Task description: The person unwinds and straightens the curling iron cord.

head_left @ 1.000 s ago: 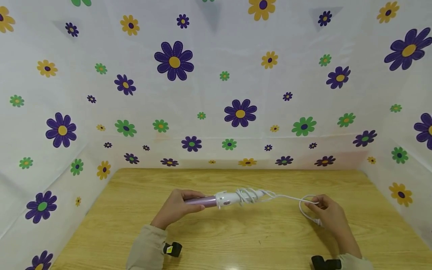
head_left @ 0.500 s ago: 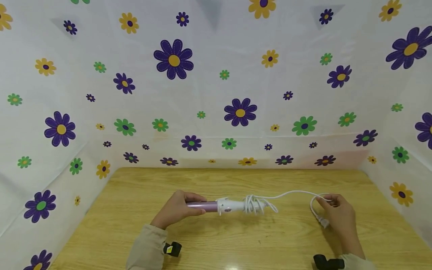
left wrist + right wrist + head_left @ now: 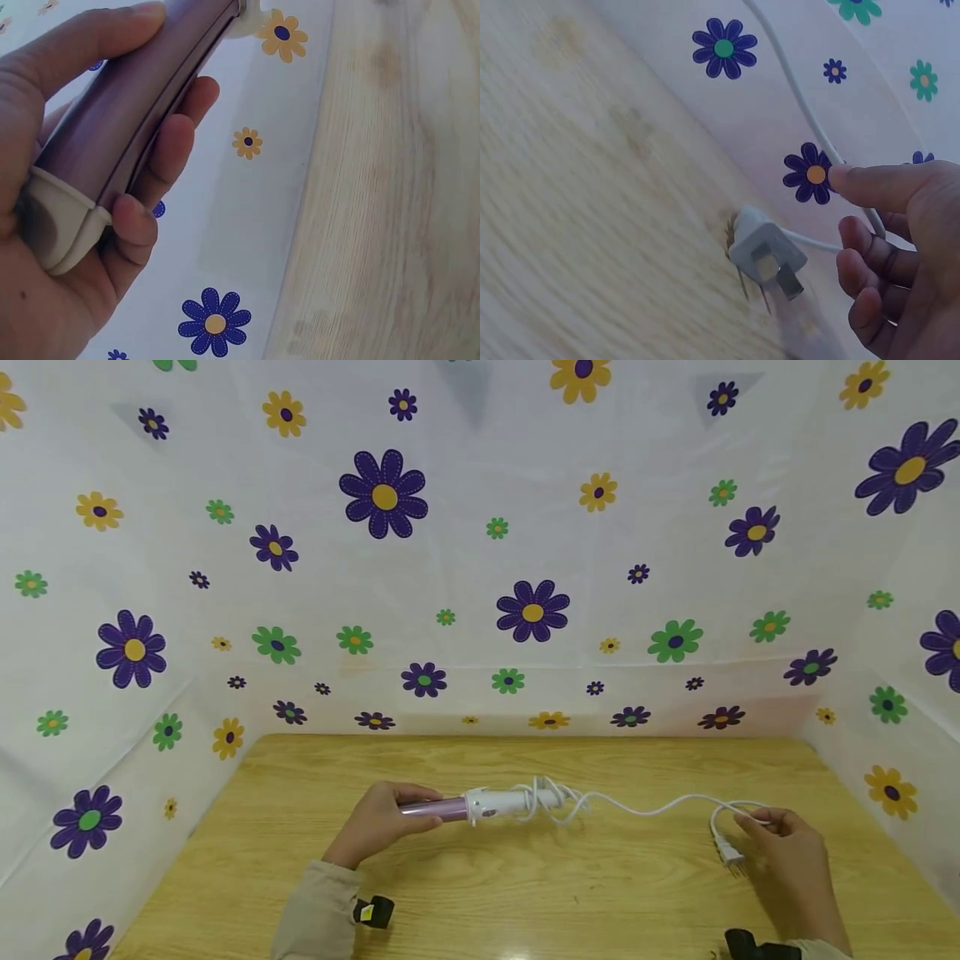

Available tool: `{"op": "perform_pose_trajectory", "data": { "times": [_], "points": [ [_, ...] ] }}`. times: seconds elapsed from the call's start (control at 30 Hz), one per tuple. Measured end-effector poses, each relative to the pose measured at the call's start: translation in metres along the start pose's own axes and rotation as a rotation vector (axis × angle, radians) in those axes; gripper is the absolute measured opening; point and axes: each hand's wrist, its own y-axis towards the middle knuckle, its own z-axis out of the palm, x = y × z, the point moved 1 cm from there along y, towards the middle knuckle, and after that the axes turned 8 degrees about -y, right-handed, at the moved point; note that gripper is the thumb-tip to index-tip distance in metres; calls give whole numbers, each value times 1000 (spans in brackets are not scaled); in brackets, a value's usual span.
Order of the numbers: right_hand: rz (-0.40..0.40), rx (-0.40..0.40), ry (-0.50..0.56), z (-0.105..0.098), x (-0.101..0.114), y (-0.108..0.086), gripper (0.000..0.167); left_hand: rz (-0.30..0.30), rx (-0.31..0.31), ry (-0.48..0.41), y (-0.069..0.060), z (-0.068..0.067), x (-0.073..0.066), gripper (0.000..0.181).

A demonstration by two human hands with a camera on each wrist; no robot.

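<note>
My left hand [image 3: 381,820] grips the purple barrel of a curling iron [image 3: 504,803], which lies sideways above the table. In the left wrist view, fingers and thumb wrap the barrel [image 3: 124,101], with its cream end cap [image 3: 64,217] against the palm. Loose coils of white cord [image 3: 642,812] circle the iron's white handle. From there the cord runs slack to my right hand [image 3: 798,856], which pinches it between thumb and fingers. A two-prong plug [image 3: 769,251] dangles from a short loop beside that hand, prongs pointing down in the head view.
A wood-grain table [image 3: 525,893] lies under both hands. White cloth with printed flowers [image 3: 465,568] encloses it at the back and both sides. Black wrist cameras [image 3: 375,912] sit at the sleeves.
My right hand has moved to the right, drawing out more cord. The coils on the handle look looser. The left hand and curling iron have shifted slightly left.
</note>
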Motion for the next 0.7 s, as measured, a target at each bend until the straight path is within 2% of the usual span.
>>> {"op": "perform_pose_trajectory", "data": {
  "times": [0.23,0.47,0.7],
  "points": [
    [-44,69,-67,0,-10,8,56,9,-1,-6,1,0,1,32],
    [-90,75,-95,2,-19,10,54,-3,-5,-9,1,0,0,32],
    [-83,100,-170,-6,-21,12,59,-2,-3,-17,1,0,1,32]
  ]
}}
